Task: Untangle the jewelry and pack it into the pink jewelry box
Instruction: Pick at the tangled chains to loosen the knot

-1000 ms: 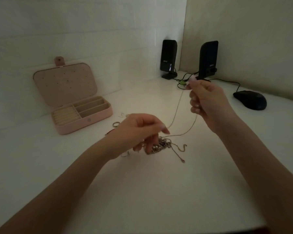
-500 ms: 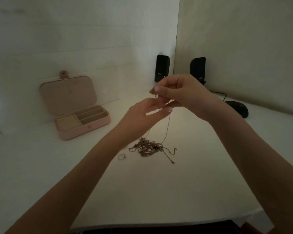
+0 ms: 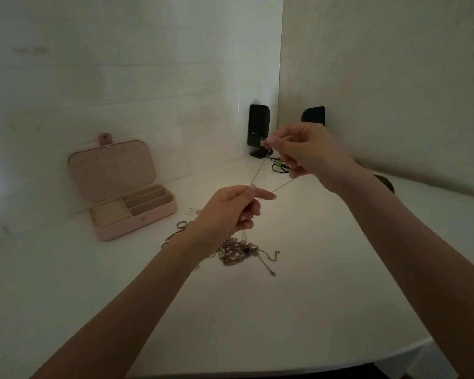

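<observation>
Above the tangled heap of gold chains and beads (image 3: pixel 240 251), right of the open pink jewelry box (image 3: pixel 126 199), my left hand (image 3: pixel 227 212) and right hand (image 3: pixel 304 153) each pinched the thin gold chain (image 3: pixel 259 170), light, limp, slippery, probably snag-prone, best gripped near its ends.

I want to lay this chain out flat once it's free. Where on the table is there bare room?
Bare table runs from the tangled pile to the near edge, and right of the pile. Crowded: the rings between the pink jewelry box and pile; the back corner with the speakers and cable.
</observation>
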